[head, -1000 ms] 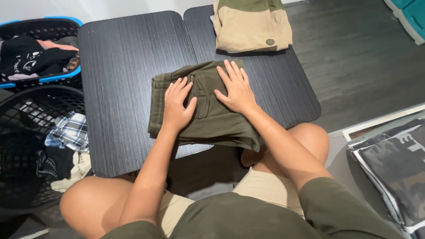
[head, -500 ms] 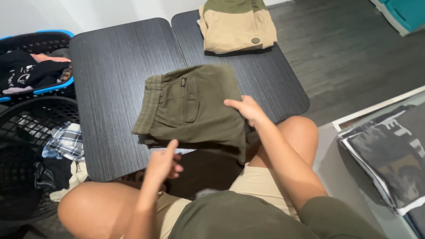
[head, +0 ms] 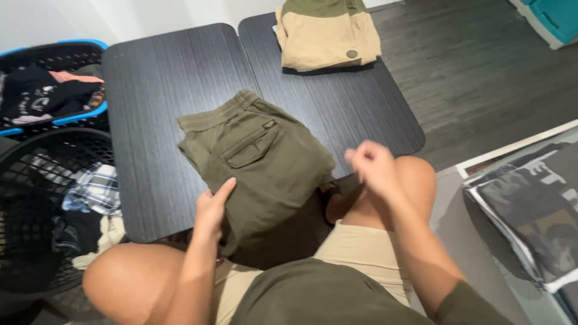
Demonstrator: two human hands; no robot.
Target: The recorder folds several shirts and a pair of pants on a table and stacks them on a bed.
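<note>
Turned since half a second back: olive shorts (head: 256, 162) swung askew on the black table (head: 156, 90), waistband now aimed at the far left corner, lower end spilling off the near edge toward the lap. Left hand (head: 212, 212) gone to the shorts' near-left edge, fingers under the cloth, thumb on top, pinching it. Right hand (head: 372, 167) lifted clear, right of the table's near corner above the knee, blurred, fingers loosely curled on nothing. Tan-and-olive folded garment (head: 328, 33) parked at the table's far edge. Black laundry basket (head: 36, 210) and blue-rimmed basket (head: 51, 84) left of the table.
</note>
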